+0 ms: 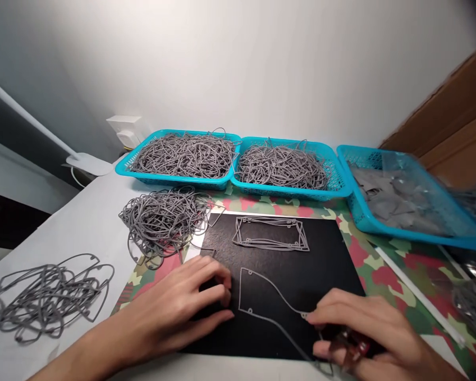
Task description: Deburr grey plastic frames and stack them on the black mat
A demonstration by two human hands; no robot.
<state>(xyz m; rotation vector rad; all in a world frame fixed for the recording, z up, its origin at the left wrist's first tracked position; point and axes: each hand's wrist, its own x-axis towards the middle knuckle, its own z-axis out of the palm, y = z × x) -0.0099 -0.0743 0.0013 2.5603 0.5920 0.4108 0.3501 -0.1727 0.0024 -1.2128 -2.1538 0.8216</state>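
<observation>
Gasket [240, 290] laid on black mat [325, 264] beside loosely open left hand [182, 296], touched by right hand [365, 323] with grip blurred beyond telling, judged best straightened gently, unstretched.

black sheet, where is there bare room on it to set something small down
The widest bare patch on the black sheet lies below the stacked frames and above the right hand. A smaller one lies between the stack and the left hand. Crowded: lower right, where the right hand holds the loose frame.
</observation>
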